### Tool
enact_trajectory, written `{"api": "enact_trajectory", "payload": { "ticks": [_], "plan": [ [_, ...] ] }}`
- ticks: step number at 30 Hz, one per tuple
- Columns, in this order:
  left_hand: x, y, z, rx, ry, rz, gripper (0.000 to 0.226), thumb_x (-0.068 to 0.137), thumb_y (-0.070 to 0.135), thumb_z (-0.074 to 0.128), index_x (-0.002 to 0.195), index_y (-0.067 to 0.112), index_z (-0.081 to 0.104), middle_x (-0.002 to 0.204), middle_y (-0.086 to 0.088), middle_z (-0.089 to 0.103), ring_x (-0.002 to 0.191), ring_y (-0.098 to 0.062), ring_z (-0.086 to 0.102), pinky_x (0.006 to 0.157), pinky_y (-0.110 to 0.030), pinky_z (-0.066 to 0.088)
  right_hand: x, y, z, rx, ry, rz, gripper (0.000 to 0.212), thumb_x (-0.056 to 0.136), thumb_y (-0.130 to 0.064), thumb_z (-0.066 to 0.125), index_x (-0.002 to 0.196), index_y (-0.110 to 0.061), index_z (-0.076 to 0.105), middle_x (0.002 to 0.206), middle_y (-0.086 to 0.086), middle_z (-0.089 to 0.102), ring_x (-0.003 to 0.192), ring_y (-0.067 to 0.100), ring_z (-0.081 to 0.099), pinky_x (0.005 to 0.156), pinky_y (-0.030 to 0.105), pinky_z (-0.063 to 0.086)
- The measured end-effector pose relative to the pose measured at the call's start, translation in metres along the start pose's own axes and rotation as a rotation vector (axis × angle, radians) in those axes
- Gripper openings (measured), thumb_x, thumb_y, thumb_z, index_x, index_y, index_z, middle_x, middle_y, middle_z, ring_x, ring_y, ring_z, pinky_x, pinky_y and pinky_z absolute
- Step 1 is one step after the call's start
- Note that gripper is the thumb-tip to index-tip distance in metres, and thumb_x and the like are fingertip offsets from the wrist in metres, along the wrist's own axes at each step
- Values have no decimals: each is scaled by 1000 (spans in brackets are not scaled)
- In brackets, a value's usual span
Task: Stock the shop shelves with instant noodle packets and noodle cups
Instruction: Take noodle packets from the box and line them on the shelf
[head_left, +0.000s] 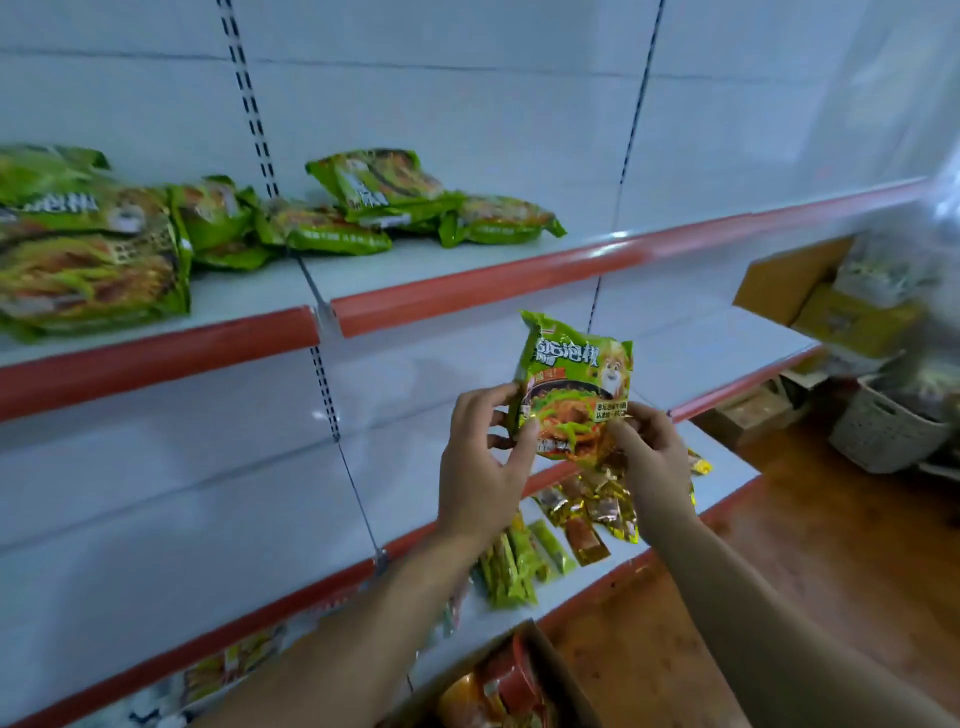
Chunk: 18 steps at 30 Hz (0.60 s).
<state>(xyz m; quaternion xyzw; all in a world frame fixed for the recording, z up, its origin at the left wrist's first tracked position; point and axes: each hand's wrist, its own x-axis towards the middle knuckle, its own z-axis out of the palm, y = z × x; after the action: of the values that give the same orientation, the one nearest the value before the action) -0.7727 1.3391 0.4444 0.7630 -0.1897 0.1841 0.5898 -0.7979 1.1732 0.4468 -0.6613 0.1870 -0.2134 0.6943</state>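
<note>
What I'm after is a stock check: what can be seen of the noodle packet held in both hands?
The noodle packet is a glossy green plastic pouch with a crimped top edge, white lettering, a cartoon animal at upper right and a pictured noodle bowl. It is held roughly upright in the air, face to the camera. The left hand grips its lower left edge, the right hand pinches its lower right corner; nothing else touches it.

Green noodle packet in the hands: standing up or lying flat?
Standing up: the green plastic noodle packet is upright, left hand and right hand gripping its lower half.
</note>
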Motion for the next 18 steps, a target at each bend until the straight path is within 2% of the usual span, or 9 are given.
{"api": "enact_trajectory", "payload": {
  "ticks": [2,5,7,10,13,16,18],
  "plan": [
    [19,21,-1,6,33,97,35,90,29,62,123,19,57,111,22,45,96,8,55,71,-8,49,10,-28,4,37,-15,-87,15,94,-10,60,102,-22,60,87,4,58,79,20,61,68,32,55],
    [54,46,-5,36,106,205,37,91,29,61,127,21,55,112,14,47,97,5,55,74,-15,53,30,-66,17,76,-34,-179,17,94,-10,59,109,-17,60,90,6,60,79,20,62,63,25,54],
    [80,55,-13,38,165,226,40,92,26,62,130,22,53,115,12,49,102,-2,57,81,-27,56,46,-88,32,89,-61,-218,19,93,-12,61,111,-17,60,89,3,59,80,19,62,65,26,53],
    [116,56,-34,100,252,250,47,93,25,61,137,20,48,126,2,49,111,-21,57,90,-45,54,70,-114,61,53,-129,-269,19,90,-21,66,108,-25,62,87,-3,60,84,19,64,75,36,55],
    [142,54,-61,279,286,214,52,94,22,62,143,21,44,134,-3,45,112,-23,55,89,-36,52,92,-135,97,-73,-219,-321,24,89,-22,65,113,-23,62,86,-6,61,85,17,62,82,38,53],
    [165,50,-85,417,273,105,52,97,25,59,145,25,41,139,-3,43,119,-21,50,90,-27,43,114,-149,135,-249,-269,-388,32,86,-19,62,117,-17,67,84,-9,62,84,15,61,84,39,52],
    [181,45,-97,547,224,36,45,98,30,56,142,24,47,140,-1,43,124,-16,47,90,-20,35,125,-153,154,-348,-332,-419,37,85,-21,65,122,-16,64,85,-10,61,86,15,61,81,33,51]
  ]
}}
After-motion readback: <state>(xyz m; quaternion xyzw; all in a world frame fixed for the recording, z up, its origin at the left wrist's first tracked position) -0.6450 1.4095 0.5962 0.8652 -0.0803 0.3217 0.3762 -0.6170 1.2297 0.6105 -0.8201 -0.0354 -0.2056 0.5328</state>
